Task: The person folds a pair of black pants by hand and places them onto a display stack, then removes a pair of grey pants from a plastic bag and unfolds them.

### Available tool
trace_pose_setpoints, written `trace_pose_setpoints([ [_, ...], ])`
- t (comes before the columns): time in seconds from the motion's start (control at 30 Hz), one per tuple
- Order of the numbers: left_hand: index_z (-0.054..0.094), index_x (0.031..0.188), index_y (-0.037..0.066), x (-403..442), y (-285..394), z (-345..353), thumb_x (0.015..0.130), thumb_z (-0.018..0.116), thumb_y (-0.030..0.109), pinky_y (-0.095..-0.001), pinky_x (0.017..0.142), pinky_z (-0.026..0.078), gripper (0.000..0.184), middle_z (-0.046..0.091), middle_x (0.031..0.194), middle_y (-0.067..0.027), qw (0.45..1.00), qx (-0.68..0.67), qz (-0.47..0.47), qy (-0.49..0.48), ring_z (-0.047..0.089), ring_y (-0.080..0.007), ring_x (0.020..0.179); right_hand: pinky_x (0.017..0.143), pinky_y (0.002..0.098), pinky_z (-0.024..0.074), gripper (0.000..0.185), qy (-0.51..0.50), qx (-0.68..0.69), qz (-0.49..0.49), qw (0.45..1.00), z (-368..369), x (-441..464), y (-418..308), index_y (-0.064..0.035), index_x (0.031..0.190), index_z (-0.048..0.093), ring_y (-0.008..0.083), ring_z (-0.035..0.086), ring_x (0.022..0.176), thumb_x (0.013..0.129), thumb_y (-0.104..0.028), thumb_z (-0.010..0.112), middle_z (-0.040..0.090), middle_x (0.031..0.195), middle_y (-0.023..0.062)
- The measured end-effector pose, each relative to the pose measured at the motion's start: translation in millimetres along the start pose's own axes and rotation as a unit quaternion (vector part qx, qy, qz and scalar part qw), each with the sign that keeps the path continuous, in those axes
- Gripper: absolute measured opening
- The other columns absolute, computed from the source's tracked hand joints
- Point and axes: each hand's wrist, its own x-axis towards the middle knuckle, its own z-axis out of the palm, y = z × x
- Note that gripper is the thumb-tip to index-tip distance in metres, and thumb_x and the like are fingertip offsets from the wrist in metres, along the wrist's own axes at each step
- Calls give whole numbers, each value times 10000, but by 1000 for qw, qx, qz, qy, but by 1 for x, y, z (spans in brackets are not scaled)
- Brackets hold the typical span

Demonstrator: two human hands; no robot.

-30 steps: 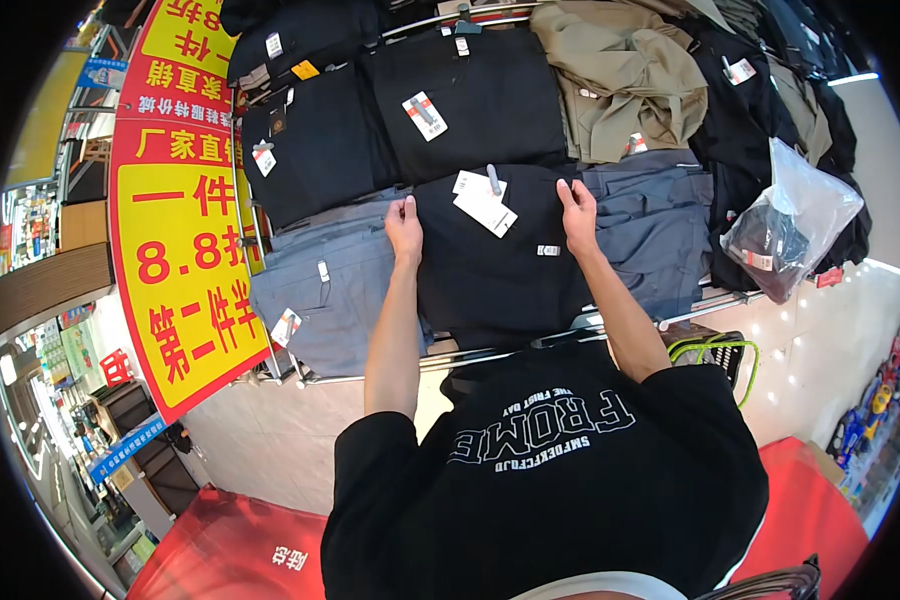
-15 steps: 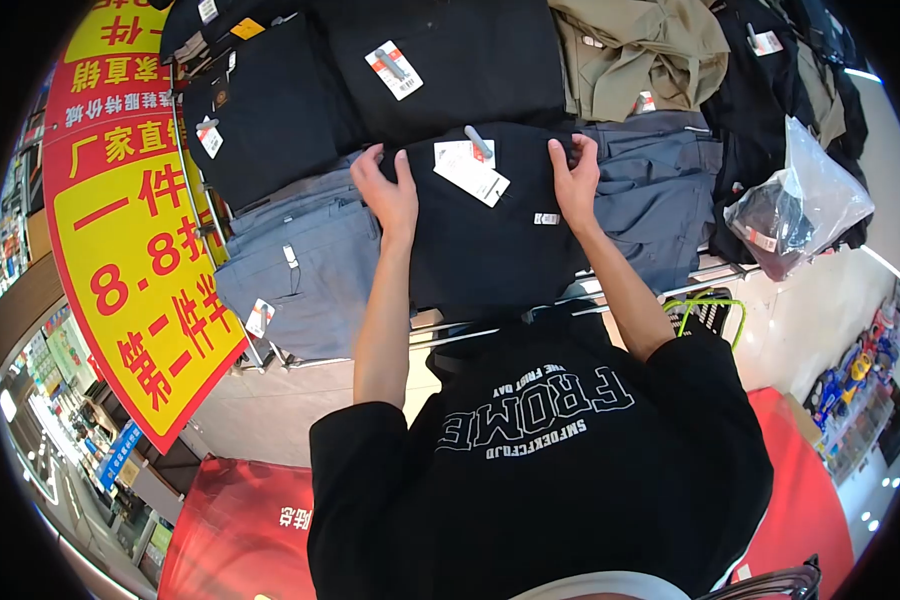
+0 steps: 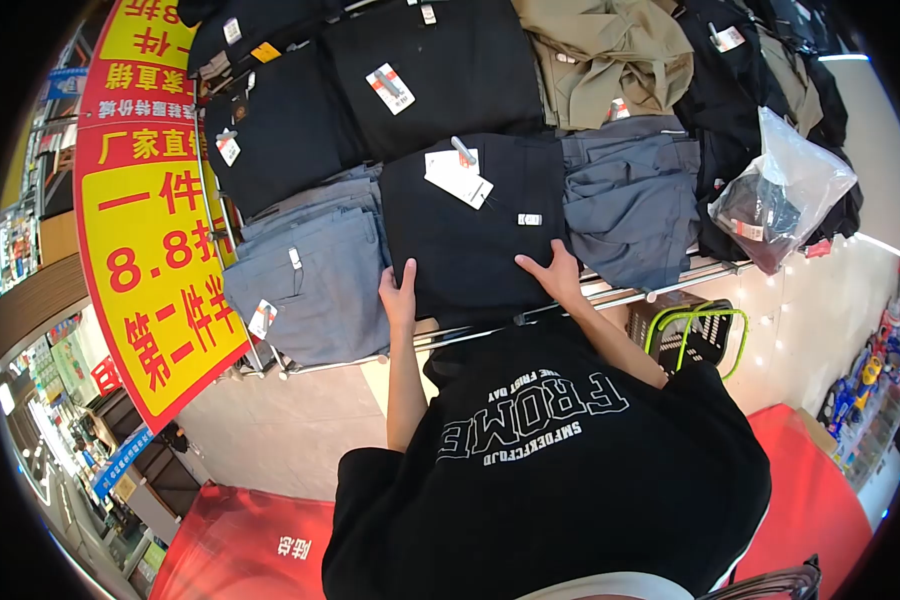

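Each grip spread apart, the left hand [image 3: 400, 302] and right hand [image 3: 560, 278] sit at the seven and five o'clock corners of the folded black trousers [image 3: 465, 245], twelve o'clock in view, seemingly bracing the fold

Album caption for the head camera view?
Left hand and right hand at a folded black garment, grey clothes either side.

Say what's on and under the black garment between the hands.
The black garment bears white tags, a grey security tag and a small white label. Metal rails show beyond its near edge; anything directly underneath is covered.
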Motion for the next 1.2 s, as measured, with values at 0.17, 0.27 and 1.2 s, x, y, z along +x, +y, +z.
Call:
trace_pose_setpoints([
  [0.17, 566, 1135, -86, -14, 36, -9, 876, 674, 214, -281, 835, 485, 411, 646, 1066, -134, 983, -66, -94, -144, 613, -174, 936, 874, 373, 461, 694, 64, 108, -60, 990, 17, 10, 19, 92, 1068, 568, 340, 606, 1035, 680, -440, 787, 629, 1052, 256],
  [0.27, 567, 1156, -86, -25, 33, -8, 886, 652, 195, -296, 859, 481, 399, 644, 1092, -132, 979, -98, -84, -155, 611, -182, 964, 865, 348, 459, 602, 17, 229, -56, 972, -1, 5, 10, 90, 1072, 563, 291, 610, 1007, 696, -322, 788, 631, 1059, 227],
  [1.2, 537, 1194, -61, 21, 34, 63, 731, 778, 355, -347, 890, 467, 667, 634, 1121, -193, 921, 337, 140, -139, 617, -285, 1033, 942, 423, 421, 820, 264, 112, 9, 958, -5, 5, 90, 107, 1236, 427, 409, 552, 1053, 735, -451, 758, 556, 1153, 287],
])
